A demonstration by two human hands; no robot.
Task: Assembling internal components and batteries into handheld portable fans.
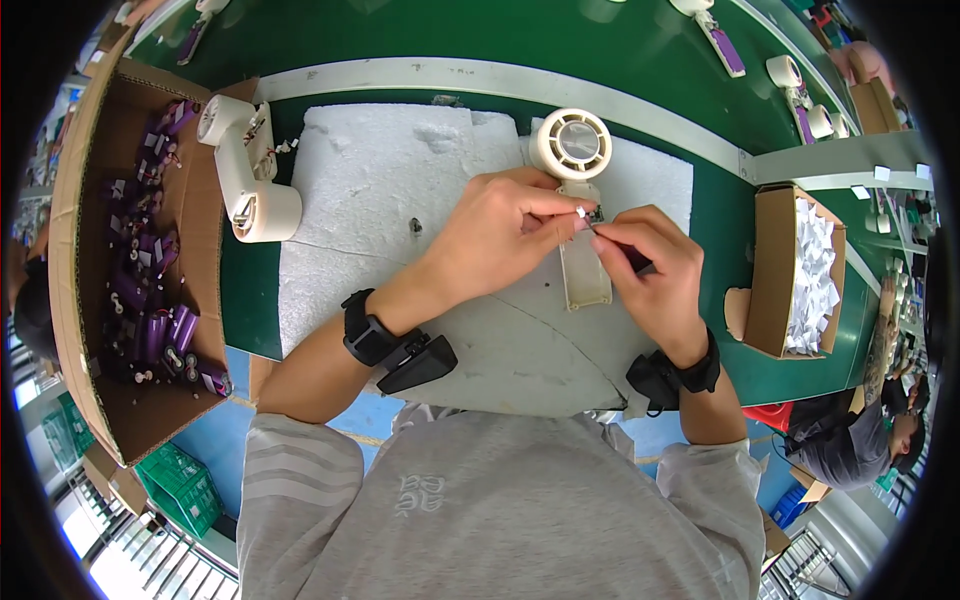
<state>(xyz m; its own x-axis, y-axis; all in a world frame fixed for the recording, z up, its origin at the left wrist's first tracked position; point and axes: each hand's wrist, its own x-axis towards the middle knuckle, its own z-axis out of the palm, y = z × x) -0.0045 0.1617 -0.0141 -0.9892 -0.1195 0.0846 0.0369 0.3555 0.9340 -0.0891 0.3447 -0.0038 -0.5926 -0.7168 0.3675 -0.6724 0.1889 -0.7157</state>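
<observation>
A cream handheld fan (583, 277) lies on a white foam sheet, its round head away from me and its handle shell pointing toward me. My left hand (490, 232) reaches over the upper handle, thumb and finger pinched on a small white connector (581, 212). Opposite it, my right hand (655, 262) is closed in a pinch at the same part of the handle. Something thin and dark shows at its fingertips, too small to name. Fingers partly cover the small parts inside the shell. Both wrists wear black strapped devices.
At the left, a cardboard box (205, 300) holds several purple battery cells with wires. Beside it stand cream fan units (265, 212). A smaller box (772, 275) of white pieces is at the right. Beyond the pale rail, fan parts (722, 45) lie on a green surface. Another person (845, 445) is at far right.
</observation>
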